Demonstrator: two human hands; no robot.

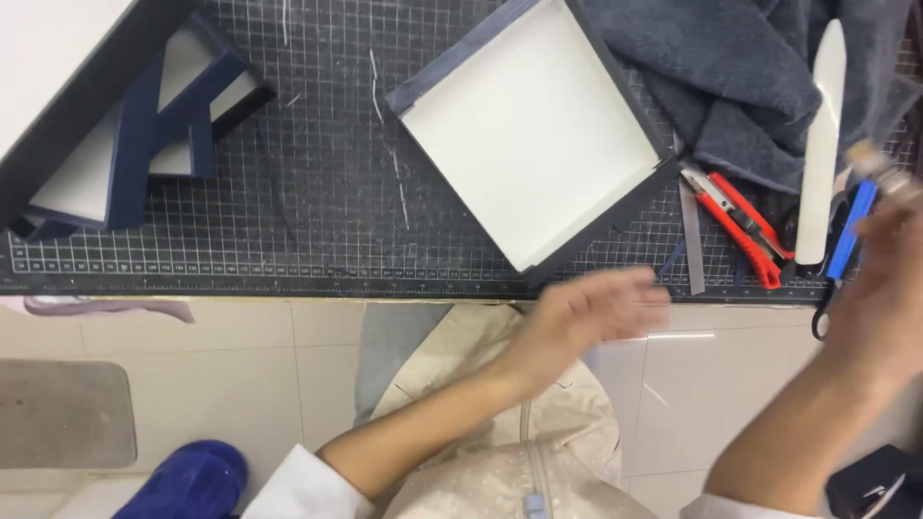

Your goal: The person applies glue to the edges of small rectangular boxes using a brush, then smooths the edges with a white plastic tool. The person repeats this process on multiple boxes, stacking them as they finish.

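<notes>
My left hand (591, 309) hovers blurred at the near edge of the dark gridded cutting mat (317, 192), fingers stretched out and apart, holding nothing. It is just below the corner of a shallow dark box with a white inside (534, 125). At the right edge, my right hand (885, 284) is blurred and curled around a small brush-like tool (880, 168) with a pale tip and a metal band. Next to that hand lie a blue-handled tool (854, 231) and a long white folding blade (823, 144).
A red utility knife (742, 219) lies right of the box, and a grey towel (740, 67) is bunched at the back right. Navy and white box parts (130, 125) stand at the left. Below the mat are a tiled floor and a blue shoe (192, 476).
</notes>
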